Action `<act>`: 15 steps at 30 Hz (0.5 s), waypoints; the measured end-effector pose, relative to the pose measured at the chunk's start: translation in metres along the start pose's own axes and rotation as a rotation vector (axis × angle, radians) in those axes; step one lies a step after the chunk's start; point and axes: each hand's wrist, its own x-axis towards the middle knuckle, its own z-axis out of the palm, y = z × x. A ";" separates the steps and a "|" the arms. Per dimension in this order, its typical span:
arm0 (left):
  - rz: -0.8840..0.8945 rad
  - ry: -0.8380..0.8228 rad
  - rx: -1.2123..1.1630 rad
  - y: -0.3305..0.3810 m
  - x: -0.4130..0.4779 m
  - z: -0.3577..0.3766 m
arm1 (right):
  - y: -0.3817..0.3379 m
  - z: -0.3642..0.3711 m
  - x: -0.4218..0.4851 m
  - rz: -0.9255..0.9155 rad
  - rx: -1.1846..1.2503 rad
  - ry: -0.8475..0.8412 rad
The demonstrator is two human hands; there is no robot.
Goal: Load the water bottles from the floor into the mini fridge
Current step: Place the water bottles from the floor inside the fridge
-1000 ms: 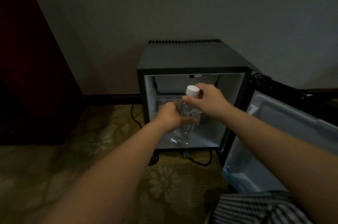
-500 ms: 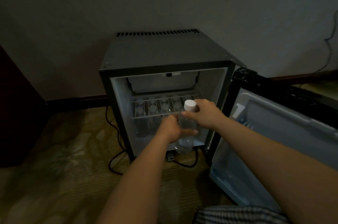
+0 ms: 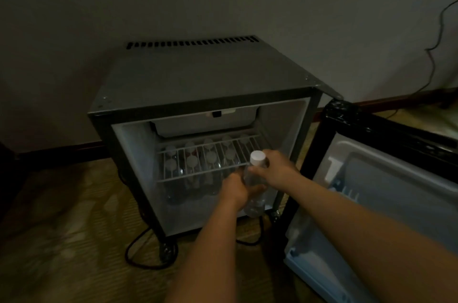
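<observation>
- While both my hands grip one clear water bottle (image 3: 255, 203), I hold it upright at the open front of the mini fridge (image 3: 198, 74), low on the right side of the opening.
- My left hand (image 3: 235, 190) curls its fingers round the bottle's middle.
- My right hand (image 3: 276, 169) clasps the neck, just under the white cap (image 3: 257, 157).
- To my right, the fridge door (image 3: 386, 191) hangs wide open.
- Inside, a wire shelf (image 3: 173, 154) crosses the cavity. Under it stand rows of white-capped bottles (image 3: 192, 161), filling the left and middle of the lower compartment.
- I judge this to be the placing step for this bottle, with the loading well along. No bottles show on the carpet (image 3: 62, 240) in this view.
- The cap sits about level with the shelf's front edge, so the next move calls for lowering or tipping the bottle to pass beneath the wire.
- Then it can slide into the free space at the right, near the stored bottles, and stand on its base before my fingers let go.
</observation>
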 end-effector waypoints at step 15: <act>-0.498 -0.062 -0.518 -0.047 0.060 0.016 | 0.058 0.067 0.049 0.230 0.086 0.145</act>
